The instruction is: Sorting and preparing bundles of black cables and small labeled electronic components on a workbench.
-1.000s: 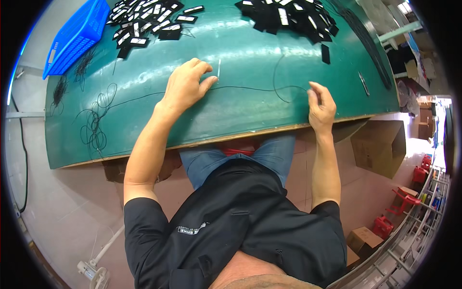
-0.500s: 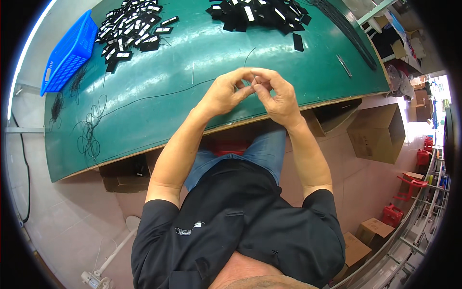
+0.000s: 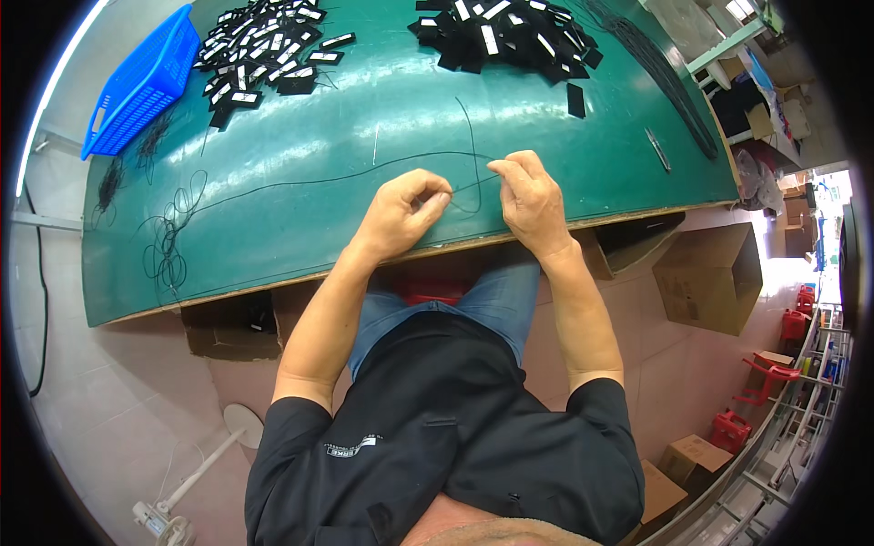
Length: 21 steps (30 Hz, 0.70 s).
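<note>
A thin dark cord (image 3: 300,181) runs across the green table to my hands from a loose tangle (image 3: 168,246) at the left. My left hand (image 3: 403,211) is closed in a pinch on the cord, near the table's front edge. Slightly farther right, my right hand (image 3: 530,200) also pinches it between thumb and fingertips. A short stretch of cord spans the space between the two hands, and a free end curves up onto the table beyond them. Whether the cord is knotted there is too fine to make out.
Black pieces with white labels lie in a left heap (image 3: 264,50) and a right heap (image 3: 501,36). A blue basket (image 3: 146,86) stands far left. At right are a bundle of dark cords (image 3: 651,77) and small metal snips (image 3: 657,150). Cardboard boxes (image 3: 710,278) stand below the table.
My hands were together at the fingertips and have drawn apart, the left one toward lower left. The cord between them now shows, and the view has shifted slightly.
</note>
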Tool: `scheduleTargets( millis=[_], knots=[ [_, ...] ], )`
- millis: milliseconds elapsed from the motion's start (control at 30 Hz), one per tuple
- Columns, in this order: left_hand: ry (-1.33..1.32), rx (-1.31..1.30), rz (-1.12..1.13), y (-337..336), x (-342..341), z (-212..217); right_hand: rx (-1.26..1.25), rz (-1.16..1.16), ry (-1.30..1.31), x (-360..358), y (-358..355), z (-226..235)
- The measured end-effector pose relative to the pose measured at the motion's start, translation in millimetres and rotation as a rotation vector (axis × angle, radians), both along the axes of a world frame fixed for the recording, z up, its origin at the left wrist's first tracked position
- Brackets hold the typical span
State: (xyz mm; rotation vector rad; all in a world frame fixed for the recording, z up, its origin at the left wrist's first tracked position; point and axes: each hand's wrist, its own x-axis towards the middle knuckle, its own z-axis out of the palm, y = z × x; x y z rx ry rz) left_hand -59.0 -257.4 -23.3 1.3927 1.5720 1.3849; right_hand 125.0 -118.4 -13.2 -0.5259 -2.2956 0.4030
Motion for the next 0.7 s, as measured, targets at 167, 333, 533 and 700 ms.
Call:
scheduleTargets(
  millis=[167,333,533,700],
  knots=[
    [0.036,0.001,0.014,-25,-2,-1,0.088,-0.169,0.039,0,14,-5],
    [0.071,-0.019,0.101,-42,-9,-8,-0.026,-0.160,0.152,-6,25,-7],
    [0.127,0.089,0.182,-44,-14,-7,-0.280,0.104,0.295,-58,16,28],
    [-0.049,0.179,0.404,-26,-23,4,-0.181,0.495,0.302,-111,-18,57]
  ],
)
